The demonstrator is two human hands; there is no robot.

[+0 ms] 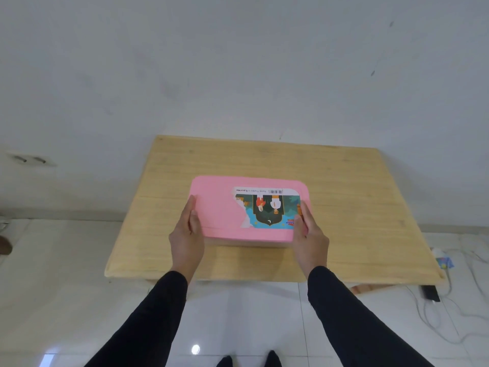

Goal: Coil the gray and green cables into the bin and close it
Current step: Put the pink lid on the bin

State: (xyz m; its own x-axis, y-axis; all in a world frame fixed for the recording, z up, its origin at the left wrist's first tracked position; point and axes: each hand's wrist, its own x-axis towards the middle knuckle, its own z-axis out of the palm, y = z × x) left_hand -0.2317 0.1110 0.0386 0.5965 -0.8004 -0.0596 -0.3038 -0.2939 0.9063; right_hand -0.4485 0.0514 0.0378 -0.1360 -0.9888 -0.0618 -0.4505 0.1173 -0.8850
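The bin point(248, 243) sits mid-table point(344, 186) under its pink lid point(217, 207), cables unseen and presumably inside, while the left hand point(186, 234) and right hand point(308, 234) press straight, together fingers against its short edges, likely seating it.

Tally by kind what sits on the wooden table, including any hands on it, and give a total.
Bins with a pink lid: 1
Hands at the lid's sides: 2, left hand and right hand
Cables in sight on the table: 0
Total: 3
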